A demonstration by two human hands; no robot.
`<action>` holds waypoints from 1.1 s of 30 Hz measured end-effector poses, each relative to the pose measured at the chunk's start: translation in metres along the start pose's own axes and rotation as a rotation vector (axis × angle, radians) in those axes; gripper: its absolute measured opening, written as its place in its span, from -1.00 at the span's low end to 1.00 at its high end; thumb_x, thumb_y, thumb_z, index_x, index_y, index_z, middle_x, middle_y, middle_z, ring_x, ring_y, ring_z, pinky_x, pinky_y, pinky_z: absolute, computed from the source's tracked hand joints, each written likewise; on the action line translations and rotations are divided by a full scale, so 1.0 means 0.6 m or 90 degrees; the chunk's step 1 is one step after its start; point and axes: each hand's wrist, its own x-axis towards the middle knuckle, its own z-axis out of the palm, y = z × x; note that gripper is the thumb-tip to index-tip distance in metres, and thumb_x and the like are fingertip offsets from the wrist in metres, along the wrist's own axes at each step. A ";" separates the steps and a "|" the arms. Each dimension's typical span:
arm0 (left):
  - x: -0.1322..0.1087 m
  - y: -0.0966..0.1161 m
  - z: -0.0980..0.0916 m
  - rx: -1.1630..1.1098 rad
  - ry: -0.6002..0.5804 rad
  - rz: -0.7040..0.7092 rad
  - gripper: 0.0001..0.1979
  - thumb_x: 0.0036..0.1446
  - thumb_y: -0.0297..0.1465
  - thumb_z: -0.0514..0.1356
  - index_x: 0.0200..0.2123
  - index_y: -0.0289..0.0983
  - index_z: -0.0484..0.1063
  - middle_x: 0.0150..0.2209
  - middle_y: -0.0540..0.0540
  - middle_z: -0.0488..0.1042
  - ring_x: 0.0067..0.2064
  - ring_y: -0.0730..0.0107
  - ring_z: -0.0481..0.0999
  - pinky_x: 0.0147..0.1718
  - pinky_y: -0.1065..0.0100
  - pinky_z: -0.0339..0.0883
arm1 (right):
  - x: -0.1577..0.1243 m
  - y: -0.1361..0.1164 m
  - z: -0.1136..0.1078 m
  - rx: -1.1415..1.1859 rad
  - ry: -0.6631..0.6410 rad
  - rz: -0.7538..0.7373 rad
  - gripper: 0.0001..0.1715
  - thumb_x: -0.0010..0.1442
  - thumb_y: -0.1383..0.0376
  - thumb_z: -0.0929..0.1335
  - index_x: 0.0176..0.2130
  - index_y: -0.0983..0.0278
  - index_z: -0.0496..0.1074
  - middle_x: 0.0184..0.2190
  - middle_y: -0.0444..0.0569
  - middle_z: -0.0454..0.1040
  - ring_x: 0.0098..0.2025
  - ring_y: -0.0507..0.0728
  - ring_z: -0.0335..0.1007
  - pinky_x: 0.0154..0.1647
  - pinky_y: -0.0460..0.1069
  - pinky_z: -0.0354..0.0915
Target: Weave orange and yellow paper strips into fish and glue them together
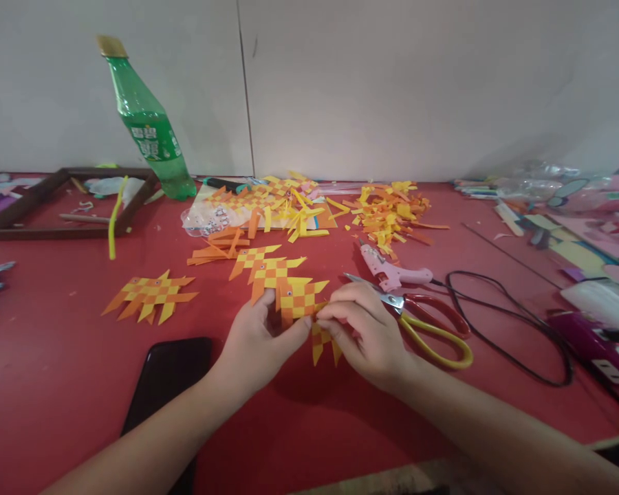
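Note:
My left hand (258, 337) is closed on a woven paper fish (296, 297) in orange and yellow checks with a small googly eye. Thumb and fingers of my right hand (366, 330) pinch the fish's right side, partly hiding the strips there. Part of a checked paper piece (320, 342) hangs below between the hands; whether it belongs to the same fish I cannot tell. Just beyond, two similar checked fish (273, 271) overlap. Further left on the red table (268, 433) lies another checked piece (155, 294) with pointed strips.
Right of my hands lie scissors (433, 330) and a pink glue gun (392, 268) with a black cord. Cut paper strips (392, 213) are heaped at the back. A green bottle (152, 137) stands near a brown frame (46, 234). A black phone (170, 378) lies by my left forearm.

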 end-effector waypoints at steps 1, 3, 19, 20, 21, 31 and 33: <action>0.001 0.000 0.000 -0.001 -0.002 0.000 -0.74 0.10 -0.35 0.33 -0.13 -0.21 0.44 -0.10 -0.09 0.64 -0.03 0.25 0.60 0.02 0.23 0.45 | 0.001 -0.001 0.000 -0.002 0.003 -0.002 -0.87 0.28 0.44 0.35 -0.20 0.20 0.40 -0.32 -0.06 0.39 -0.29 0.09 0.34 -0.24 0.05 0.35; 0.002 0.000 0.001 -0.007 -0.005 0.005 -0.74 0.10 -0.35 0.33 -0.13 -0.20 0.44 -0.10 -0.08 0.63 -0.02 0.26 0.59 0.03 0.23 0.44 | 0.004 -0.003 -0.001 -0.006 0.010 -0.007 -0.87 0.27 0.44 0.36 -0.22 0.21 0.41 -0.34 -0.07 0.40 -0.29 0.08 0.34 -0.24 0.04 0.36; -0.003 0.001 0.000 -0.024 0.004 0.003 -0.68 0.06 -0.29 0.37 -0.12 -0.22 0.46 -0.08 -0.14 0.64 -0.03 0.20 0.62 0.01 0.21 0.47 | -0.007 0.001 -0.009 0.281 -0.064 0.365 -0.49 0.18 0.18 0.45 0.08 0.15 0.31 -0.18 -0.02 0.52 -0.16 0.11 0.52 -0.25 -0.02 0.49; -0.003 0.001 0.000 -0.016 0.002 0.005 -0.68 0.06 -0.29 0.37 -0.12 -0.22 0.46 -0.07 -0.14 0.64 -0.03 0.20 0.62 0.01 0.21 0.47 | -0.005 0.001 -0.009 0.286 -0.063 0.375 -0.52 0.16 0.18 0.46 0.05 0.16 0.33 -0.21 -0.04 0.52 -0.18 0.10 0.53 -0.24 -0.02 0.49; -0.004 0.001 0.000 -0.005 0.004 0.006 -0.69 0.06 -0.28 0.37 -0.13 -0.22 0.46 -0.08 -0.15 0.64 -0.04 0.20 0.62 0.01 0.21 0.47 | -0.004 0.001 -0.009 0.293 -0.060 0.378 -0.54 0.15 0.19 0.47 0.02 0.17 0.34 -0.23 -0.05 0.53 -0.19 0.10 0.53 -0.21 -0.01 0.50; -0.009 0.000 -0.001 0.106 0.034 0.011 -0.72 0.05 -0.22 0.35 -0.22 -0.23 0.46 -0.18 -0.16 0.65 -0.13 0.15 0.65 -0.11 0.20 0.52 | -0.001 0.000 -0.006 0.362 -0.049 0.398 -0.61 0.10 0.24 0.49 -0.10 0.21 0.37 -0.30 -0.05 0.53 -0.24 0.08 0.54 -0.30 -0.05 0.50; -0.009 0.001 0.000 0.118 0.033 0.013 -0.73 0.05 -0.23 0.34 -0.24 -0.24 0.46 -0.20 -0.16 0.65 -0.15 0.15 0.65 -0.14 0.21 0.53 | -0.001 0.001 -0.005 0.361 -0.045 0.398 -0.62 0.10 0.23 0.49 -0.10 0.21 0.36 -0.30 -0.06 0.53 -0.24 0.08 0.54 -0.31 -0.05 0.50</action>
